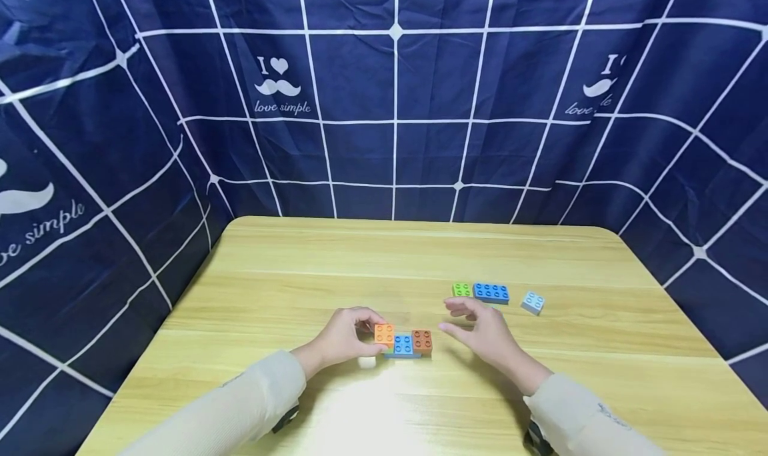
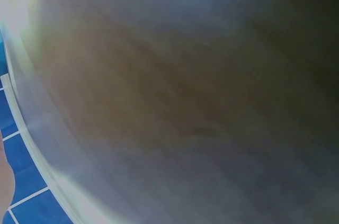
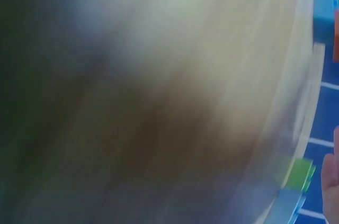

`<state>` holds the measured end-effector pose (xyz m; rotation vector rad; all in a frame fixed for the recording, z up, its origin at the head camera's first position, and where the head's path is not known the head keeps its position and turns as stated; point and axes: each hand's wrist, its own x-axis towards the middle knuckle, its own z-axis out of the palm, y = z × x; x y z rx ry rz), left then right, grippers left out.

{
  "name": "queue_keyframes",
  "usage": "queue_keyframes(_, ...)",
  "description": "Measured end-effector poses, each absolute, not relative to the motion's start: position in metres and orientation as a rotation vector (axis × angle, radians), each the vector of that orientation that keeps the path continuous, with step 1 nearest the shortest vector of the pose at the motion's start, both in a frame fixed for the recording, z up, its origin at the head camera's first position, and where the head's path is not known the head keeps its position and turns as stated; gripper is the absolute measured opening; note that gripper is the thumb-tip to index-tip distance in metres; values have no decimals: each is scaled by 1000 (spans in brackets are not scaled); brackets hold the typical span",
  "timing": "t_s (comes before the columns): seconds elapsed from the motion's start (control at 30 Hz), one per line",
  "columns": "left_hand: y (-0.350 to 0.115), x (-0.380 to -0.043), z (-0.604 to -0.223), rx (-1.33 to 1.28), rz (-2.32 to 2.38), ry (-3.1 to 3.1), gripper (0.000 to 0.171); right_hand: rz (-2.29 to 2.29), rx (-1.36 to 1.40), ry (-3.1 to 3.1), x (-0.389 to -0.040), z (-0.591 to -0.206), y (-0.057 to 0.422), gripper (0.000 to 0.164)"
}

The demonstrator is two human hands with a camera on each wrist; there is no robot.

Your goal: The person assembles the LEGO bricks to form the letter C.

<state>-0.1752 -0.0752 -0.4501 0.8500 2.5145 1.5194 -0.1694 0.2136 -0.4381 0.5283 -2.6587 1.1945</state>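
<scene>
Wooden table, square orange brick, four-studded

The left wrist view was mostly blur and cut off the left hand; the right wrist's cropped the right hand. What seemed a green brick lay largely hidden beneath the orange brick.

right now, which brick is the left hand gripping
The orange brick, pinched by the left hand; the brown brick sits at the other end.

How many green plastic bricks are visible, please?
2: one green brick under the square orange plastic brick, another beside the long blue plastic brick; others may be hidden.
</scene>
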Motion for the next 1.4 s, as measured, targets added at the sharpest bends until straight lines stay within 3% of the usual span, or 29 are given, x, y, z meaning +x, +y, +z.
queue_keyframes(0.33, -76, -175, -450, 839, 1502, 2522, 31, 1077, 170, -2690, -169, -439, 249, 45)
queue_keyframes(0.57, -76, -174, -448, 835, 1504, 2521, 32, 1004, 14, -2744, -167, -438, 260, 56)
queue_keyframes(1.13, -75, -173, -447, 828, 1514, 2506, 31, 1069, -162, -2800, -166, -449, 261, 73)
queue_keyframes(1.4, -75, -173, -447, 836, 1510, 2513, 31, 1038, -154, -2792, -168, -454, 258, 69)
